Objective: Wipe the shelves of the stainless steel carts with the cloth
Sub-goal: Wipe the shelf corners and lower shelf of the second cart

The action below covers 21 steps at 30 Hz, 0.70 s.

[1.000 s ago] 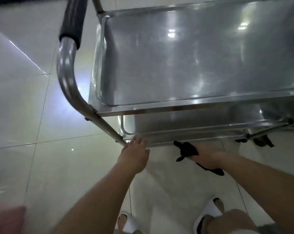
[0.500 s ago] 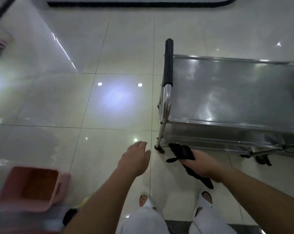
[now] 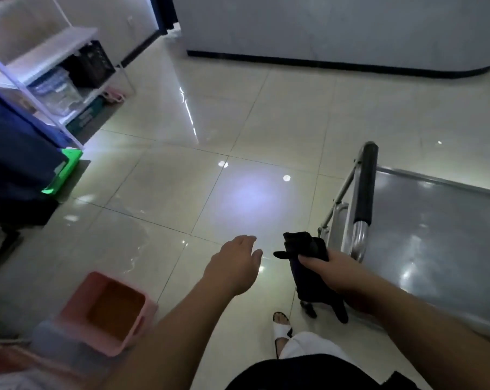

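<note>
Right hand (image 3: 340,273) clenched around a dark cloth (image 3: 308,266), ends dangling above the tiled floor (image 3: 181,136), just left of the steel cart (image 3: 435,243) and its black-gripped handle (image 3: 364,184). Left hand (image 3: 234,266) empty, fingers loosely spread, apart from the cloth. Pink bin (image 3: 108,311) at near left.

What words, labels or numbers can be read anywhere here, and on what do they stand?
None can be read.
Clear bin on the rack: pale marks, too blurred to read.
Green box under it: a faint print, too blurred to read.
Cart, cloth, pink tub: no text shows.
</note>
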{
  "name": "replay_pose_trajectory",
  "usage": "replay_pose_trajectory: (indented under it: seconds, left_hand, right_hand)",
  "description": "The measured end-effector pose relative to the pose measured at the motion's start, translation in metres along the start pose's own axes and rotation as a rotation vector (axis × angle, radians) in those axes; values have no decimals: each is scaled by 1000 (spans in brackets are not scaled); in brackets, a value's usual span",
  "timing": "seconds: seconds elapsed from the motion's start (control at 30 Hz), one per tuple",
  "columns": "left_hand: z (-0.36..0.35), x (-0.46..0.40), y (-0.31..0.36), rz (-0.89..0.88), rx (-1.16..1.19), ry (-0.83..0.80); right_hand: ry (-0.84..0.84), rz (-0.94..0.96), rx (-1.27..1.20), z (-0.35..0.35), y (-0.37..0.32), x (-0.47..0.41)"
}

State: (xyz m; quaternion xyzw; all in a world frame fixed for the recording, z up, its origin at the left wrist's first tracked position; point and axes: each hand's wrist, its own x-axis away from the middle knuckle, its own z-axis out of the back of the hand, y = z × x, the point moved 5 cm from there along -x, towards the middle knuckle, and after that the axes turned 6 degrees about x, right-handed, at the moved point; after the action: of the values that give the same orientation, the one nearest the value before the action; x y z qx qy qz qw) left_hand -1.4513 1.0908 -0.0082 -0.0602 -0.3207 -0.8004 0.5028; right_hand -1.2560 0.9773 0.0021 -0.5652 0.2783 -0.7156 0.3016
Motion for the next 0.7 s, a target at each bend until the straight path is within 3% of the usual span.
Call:
replay_pose_trajectory:
  seconds: [0.27, 0.4, 0.7]
  left_hand:
    - [96, -65, -21, 120, -18, 129]
    - [133, -113, -37, 132, -17, 141]
    - [237, -282, -88, 51, -27, 92]
  right_hand:
    - [-96, 78, -1, 17, -112, -102]
    - [-143, 118, 124, 21, -158, -150]
    - [23, 120, 339, 30, -257, -279]
